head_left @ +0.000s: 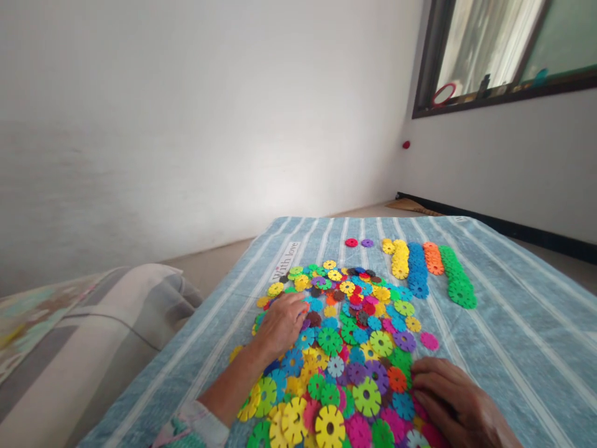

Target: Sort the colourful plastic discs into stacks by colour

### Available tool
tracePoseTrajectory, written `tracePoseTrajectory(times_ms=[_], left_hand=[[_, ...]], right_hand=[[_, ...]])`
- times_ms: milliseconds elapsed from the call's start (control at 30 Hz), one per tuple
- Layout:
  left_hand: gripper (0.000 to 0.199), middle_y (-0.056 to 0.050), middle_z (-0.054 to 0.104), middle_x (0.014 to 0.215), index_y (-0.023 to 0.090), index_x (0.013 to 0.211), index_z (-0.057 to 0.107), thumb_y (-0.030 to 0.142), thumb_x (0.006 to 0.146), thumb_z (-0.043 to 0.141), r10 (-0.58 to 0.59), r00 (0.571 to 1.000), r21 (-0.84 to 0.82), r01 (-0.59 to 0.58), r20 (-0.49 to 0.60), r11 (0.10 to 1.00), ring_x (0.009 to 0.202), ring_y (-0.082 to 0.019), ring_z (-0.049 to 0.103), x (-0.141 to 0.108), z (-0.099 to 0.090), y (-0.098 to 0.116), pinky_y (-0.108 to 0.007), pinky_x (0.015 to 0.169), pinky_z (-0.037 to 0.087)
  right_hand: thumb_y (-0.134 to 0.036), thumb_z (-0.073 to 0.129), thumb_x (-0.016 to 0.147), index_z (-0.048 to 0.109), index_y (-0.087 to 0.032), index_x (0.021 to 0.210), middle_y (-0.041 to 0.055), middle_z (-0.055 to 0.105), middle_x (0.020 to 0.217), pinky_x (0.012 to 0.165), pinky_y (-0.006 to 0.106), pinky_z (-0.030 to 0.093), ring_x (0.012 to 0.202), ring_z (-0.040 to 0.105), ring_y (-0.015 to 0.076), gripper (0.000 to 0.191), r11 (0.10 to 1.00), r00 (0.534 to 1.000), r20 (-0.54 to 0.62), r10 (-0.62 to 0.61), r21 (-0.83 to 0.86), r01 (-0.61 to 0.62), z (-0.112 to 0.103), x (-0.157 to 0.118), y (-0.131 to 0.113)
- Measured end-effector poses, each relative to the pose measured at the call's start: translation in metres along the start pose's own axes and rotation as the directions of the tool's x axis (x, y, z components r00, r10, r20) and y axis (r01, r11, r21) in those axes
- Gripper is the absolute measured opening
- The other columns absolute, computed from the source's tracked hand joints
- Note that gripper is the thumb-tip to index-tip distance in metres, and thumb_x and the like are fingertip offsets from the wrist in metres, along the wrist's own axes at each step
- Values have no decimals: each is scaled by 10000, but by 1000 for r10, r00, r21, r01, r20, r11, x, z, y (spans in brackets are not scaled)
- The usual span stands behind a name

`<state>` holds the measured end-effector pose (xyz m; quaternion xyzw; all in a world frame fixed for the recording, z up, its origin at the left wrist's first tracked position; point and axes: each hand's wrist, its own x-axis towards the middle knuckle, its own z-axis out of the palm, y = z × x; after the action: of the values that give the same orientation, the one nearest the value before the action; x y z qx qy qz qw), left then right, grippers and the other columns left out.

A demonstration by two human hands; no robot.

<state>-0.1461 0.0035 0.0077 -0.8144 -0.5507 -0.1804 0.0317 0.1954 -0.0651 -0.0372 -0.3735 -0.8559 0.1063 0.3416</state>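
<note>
- A surface (508, 342), spread with a blue cloth (219, 305) striped in white, runs away from the viewer; the words "With love" (285, 260) are printed toward its far left corner.
- A heap (330, 341) of notched plastic discs in many colours covers the middle of the surface, from the near edge to beyond halfway.
- Toward the far edge, right of centre, overlapping discs form a yellow row (400, 261), a blue row (418, 270), an orange row (433, 258) and a green row (457, 277). Left of them lie a red disc (351, 243) and a purple disc (367, 243), apart.
- The left hand (283, 320) rests on the heap's left side, fingers loosely bent; whether it has hold of a disc cannot be told.
- The right hand (450, 395) is at the heap's right side, toward the near edge, fingers curled; its grip is hidden. A pink disc (429, 341) lies just beyond.
- Off the left edge is a striped cover (121, 311), grey and white.
- Past the far edge stands a white wall (209, 112), smudged at left.
- Beyond the far right corner, a dark-framed window (489, 50) has a red-rimmed mirror (444, 94) on its sill; black skirting (504, 225) runs below.
</note>
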Motion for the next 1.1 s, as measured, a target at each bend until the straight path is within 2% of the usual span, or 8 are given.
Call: tracePoseTrajectory(times_ms=[133, 267, 467, 667, 867, 1000, 1100], left_hand=[[203, -111, 672, 1101, 177, 859, 683, 112, 817, 495, 5, 999, -13, -5, -39, 1000, 1065, -244, 591, -3, 0, -3, -385, 944, 475], [215, -100, 676, 1063, 182, 875, 672, 95, 790, 495, -73, 995, -58, 69, -72, 996, 1056, -235, 595, -6, 0, -11, -370, 941, 479], [161, -90, 671, 1057, 182, 850, 657, 129, 790, 517, -127, 991, -59, 125, -41, 990, 1054, -236, 595, -7, 3, -16, -348, 935, 472], [161, -95, 675, 971, 182, 795, 641, 133, 798, 488, -109, 989, -51, 105, -97, 993, 975, -243, 609, -5, 1, -15, -355, 875, 484], [143, -106, 673, 951, 166, 818, 634, 135, 788, 497, -88, 994, -13, 88, -64, 996, 971, -256, 598, -4, -1, -16, -373, 873, 475], [154, -112, 665, 986, 156, 893, 632, 164, 797, 512, -123, 990, 16, 124, -63, 992, 991, -264, 586, -4, 1, -17, -372, 875, 472], [156, -102, 663, 968, 160, 907, 625, 155, 798, 514, -148, 986, 35, 151, -70, 988, 986, -252, 587, -5, 2, -16, -354, 871, 469]], right_hand=[[-311, 511, 918, 676, -247, 879, 45, 678, 958, 795, 247, 550, 885, 657, 163, 181, 998, 998, 30, 56, -23, -55, -1, -1, -2], [-319, 517, 910, 690, -245, 908, 50, 676, 951, 779, 259, 561, 894, 655, 174, 188, 997, 997, -10, 76, -18, -76, -1, -1, -3], [-335, 504, 913, 688, -220, 874, 71, 666, 944, 786, 294, 560, 902, 640, 188, 220, 991, 990, -51, 132, -16, -133, 0, -1, -5], [-252, 461, 934, 667, -205, 862, 65, 657, 913, 769, 267, 537, 880, 628, 166, 224, 996, 998, 0, 68, -52, -68, -3, 5, -12], [-190, 435, 939, 643, -197, 922, 63, 640, 894, 760, 290, 516, 843, 614, 161, 209, 989, 1000, -3, 3, -149, -3, 0, 13, -21], [-189, 429, 940, 637, -186, 910, 74, 632, 928, 776, 313, 503, 878, 600, 173, 209, 982, 999, 18, -35, -188, 37, 3, 33, -33], [-217, 471, 923, 635, -200, 1011, 86, 627, 1043, 859, 365, 480, 1000, 574, 205, 187, 980, 993, 117, -27, -191, 49, 3, 52, -47]])
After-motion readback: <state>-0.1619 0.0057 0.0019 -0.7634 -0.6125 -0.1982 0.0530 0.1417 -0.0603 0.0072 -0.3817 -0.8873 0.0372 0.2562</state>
